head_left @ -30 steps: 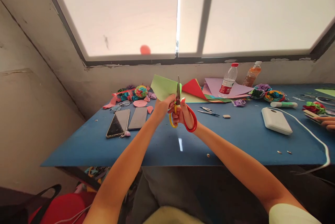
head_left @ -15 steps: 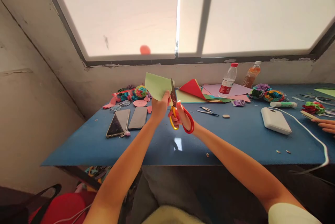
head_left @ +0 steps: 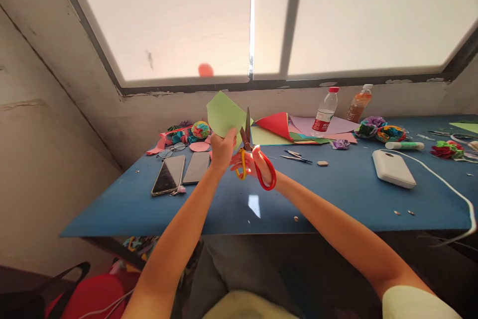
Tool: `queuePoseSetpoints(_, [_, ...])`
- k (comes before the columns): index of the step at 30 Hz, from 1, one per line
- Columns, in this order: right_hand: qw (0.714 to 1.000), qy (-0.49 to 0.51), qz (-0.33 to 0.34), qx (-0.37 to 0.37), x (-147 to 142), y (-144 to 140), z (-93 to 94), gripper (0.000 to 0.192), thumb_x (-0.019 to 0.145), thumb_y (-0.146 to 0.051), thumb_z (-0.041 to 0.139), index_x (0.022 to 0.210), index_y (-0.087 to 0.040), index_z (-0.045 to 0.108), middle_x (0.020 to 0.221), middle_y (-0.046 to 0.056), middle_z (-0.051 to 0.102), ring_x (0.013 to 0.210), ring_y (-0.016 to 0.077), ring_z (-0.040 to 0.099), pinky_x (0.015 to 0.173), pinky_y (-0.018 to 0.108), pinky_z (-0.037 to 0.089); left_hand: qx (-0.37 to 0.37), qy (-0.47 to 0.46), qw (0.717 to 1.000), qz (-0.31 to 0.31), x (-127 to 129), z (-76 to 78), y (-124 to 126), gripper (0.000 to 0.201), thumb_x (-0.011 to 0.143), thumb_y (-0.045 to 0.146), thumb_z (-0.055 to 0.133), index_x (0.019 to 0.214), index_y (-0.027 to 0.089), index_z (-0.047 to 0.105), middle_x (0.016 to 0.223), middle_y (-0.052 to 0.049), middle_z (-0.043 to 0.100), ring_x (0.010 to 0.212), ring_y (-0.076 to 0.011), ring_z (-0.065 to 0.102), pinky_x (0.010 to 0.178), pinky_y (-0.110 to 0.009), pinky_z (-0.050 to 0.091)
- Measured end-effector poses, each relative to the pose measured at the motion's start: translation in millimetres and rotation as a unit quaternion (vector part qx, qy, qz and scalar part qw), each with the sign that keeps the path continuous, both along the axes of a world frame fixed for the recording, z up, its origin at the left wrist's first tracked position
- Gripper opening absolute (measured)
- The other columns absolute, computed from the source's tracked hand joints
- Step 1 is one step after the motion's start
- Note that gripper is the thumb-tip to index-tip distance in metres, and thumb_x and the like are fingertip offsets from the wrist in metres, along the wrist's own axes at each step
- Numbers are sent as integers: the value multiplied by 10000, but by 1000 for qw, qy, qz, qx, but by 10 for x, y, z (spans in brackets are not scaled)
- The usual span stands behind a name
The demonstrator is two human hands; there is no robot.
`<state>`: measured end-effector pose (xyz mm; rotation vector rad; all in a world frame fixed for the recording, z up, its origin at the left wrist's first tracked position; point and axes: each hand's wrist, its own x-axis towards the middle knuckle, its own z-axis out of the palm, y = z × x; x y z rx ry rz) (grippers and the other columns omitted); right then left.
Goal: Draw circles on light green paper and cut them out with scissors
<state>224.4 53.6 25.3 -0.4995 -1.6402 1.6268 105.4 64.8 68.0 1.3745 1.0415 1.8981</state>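
Observation:
My left hand (head_left: 223, 150) pinches a light green sheet of paper (head_left: 223, 113) by its lower edge and holds it upright above the blue table (head_left: 336, 194). My right hand (head_left: 257, 165) grips scissors (head_left: 251, 156) with one red and one yellow handle loop. Their blades are parted and point up along the right edge of the green paper. Both hands hover over the middle of the table, close together.
Two phones (head_left: 182, 172) and glasses (head_left: 172, 149) lie at the left beside paper flowers (head_left: 200, 130) and pink scraps. Coloured sheets (head_left: 295, 130), two bottles (head_left: 325, 110), tweezers (head_left: 297, 157), a white power bank (head_left: 394, 168) with cable, and a glue stick (head_left: 404, 146) lie to the right.
The green paper has turned and risen in my left hand, and the scissor blades have opened at its right edge. Another person's hand at the far right has left the view.

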Motion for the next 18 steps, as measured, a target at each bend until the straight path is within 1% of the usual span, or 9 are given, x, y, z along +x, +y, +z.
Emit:
queuePoseSetpoints(3, [1000, 16, 14, -8, -4, -34, 69, 843, 644, -892, 189, 842, -162, 564, 775, 82, 581, 609, 163, 539, 568, 307, 450, 13, 13, 1000, -22, 37, -2, -39, 284, 687, 213, 536, 487, 188, 336, 455, 61, 297, 432, -55, 298, 430, -216, 268])
queuePoseSetpoints(5, [1000, 14, -1, -4, -5, -54, 96, 852, 647, -893, 157, 822, -157, 549, 677, 49, 537, 537, 141, 496, 549, 303, 430, 16, 11, 999, -33, 58, 7, -69, 254, 679, 189, 524, 508, 192, 336, 469, 63, 308, 433, -56, 297, 434, -220, 270])
queuePoseSetpoints(8, [1000, 13, -20, 4, -6, -66, 85, 795, 699, -857, 171, 806, -153, 525, 602, 9, 465, 511, 125, 464, 532, 288, 408, 1, 9, 999, -32, 73, 26, -105, 249, 671, 135, 484, 510, 197, 305, 472, 63, 283, 431, -58, 281, 429, -221, 254])
queuePoseSetpoints(11, [1000, 14, -20, -9, -15, -62, 54, 743, 746, -819, 168, 786, -158, 505, 568, -9, 428, 486, 115, 435, 513, 285, 398, -8, 7, 1000, -23, 80, 27, -101, 265, 680, 129, 494, 516, 198, 298, 466, 66, 267, 425, -57, 269, 420, -218, 238])
queuePoseSetpoints(15, [999, -7, -31, -11, -37, -61, 44, 726, 728, -832, 193, 751, -169, 488, 571, -11, 434, 465, 111, 421, 509, 292, 404, -11, -19, 1000, -9, 94, 1, -50, 240, 704, 231, 599, 565, 193, 407, 484, 67, 352, 433, -57, 332, 430, -210, 285])
queuePoseSetpoints(18, [999, -16, -40, -16, -45, -56, 42, 774, 689, -864, 174, 758, -167, 504, 574, -1, 449, 476, 122, 447, 510, 288, 408, -13, -26, 999, -20, 102, -8, -35, 279, 706, 286, 622, 553, 190, 409, 469, 67, 360, 425, -55, 332, 424, -209, 279])
